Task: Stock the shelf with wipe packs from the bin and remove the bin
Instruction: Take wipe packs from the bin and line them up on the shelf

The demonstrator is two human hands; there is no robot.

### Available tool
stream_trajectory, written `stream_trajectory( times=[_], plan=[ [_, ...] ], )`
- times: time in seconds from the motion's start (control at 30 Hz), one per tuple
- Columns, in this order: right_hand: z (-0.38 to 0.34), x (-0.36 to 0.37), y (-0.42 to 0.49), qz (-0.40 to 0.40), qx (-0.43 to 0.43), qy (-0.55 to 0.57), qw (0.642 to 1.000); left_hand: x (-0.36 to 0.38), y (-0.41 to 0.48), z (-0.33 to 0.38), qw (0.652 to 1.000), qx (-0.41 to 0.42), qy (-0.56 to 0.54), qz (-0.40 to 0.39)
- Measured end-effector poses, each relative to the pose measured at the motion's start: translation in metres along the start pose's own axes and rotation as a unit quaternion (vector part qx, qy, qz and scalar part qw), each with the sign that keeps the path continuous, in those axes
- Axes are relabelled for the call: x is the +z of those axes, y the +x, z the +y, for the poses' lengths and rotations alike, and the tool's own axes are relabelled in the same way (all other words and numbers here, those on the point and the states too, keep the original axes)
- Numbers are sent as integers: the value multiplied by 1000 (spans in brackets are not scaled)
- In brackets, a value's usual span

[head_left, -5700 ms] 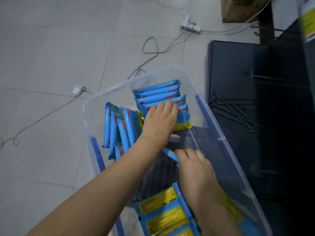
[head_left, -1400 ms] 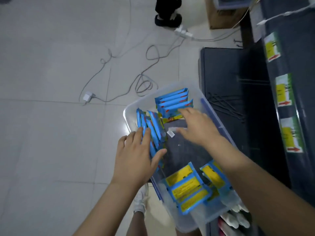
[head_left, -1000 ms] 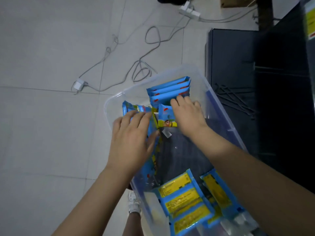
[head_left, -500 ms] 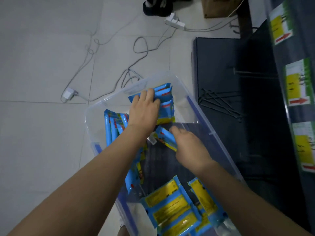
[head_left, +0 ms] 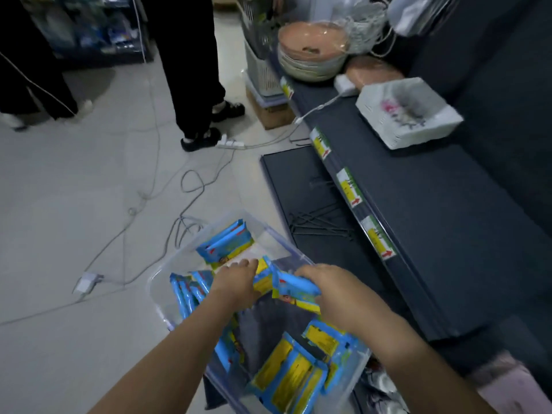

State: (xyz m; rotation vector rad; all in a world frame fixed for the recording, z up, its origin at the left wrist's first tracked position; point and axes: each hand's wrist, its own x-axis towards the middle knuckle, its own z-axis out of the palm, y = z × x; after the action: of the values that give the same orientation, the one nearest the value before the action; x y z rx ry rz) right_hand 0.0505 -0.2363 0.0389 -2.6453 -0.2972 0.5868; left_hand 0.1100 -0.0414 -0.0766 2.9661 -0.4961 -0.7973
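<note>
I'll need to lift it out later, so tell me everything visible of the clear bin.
The bin is a clear plastic tub, rectangular with rounded corners and a raised rim, no lid in view. It stands beside the dark shelf; what it rests on is hidden. Blue-and-yellow wipe packs sit at its far end, along its left wall and at its near end. The left hand and right hand reach in, gripping packs over its middle.

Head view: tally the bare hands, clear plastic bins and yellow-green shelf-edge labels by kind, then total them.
Bare hands: 2, the left hand and the right hand
Clear plastic bin: 1
Yellow-green shelf-edge labels: 4
Total: 7
</note>
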Motion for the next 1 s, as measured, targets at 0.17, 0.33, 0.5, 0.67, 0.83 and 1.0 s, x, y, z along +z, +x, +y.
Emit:
stream_trajectory(
  times=[0.17, 0.33, 0.5, 0.67, 0.83, 1.0],
  plan=[
    [12, 36, -21, -53, 34, -30, 998, 57, 14, 26, 997, -7, 59, -48],
    [26, 64, -18, -62, 29, -33, 997, 85, 41, 21, 991, -66, 111, -46],
    [41, 75, -12, -74, 25, -28, 997, 82, 56, 9, 994, -48, 89, -42],
    [46, 57, -14, -78, 24, -21, 996, 40, 57, 14, 987, -77, -124, -62],
    [36, 15, -35, -43, 48, 10, 998, -12, 27, 12, 912, -84, -389, -96],
    [5, -35, -102, 41, 86, 37, 995, -103, -38, 19, 904, 141, -381, -135]
  ],
)
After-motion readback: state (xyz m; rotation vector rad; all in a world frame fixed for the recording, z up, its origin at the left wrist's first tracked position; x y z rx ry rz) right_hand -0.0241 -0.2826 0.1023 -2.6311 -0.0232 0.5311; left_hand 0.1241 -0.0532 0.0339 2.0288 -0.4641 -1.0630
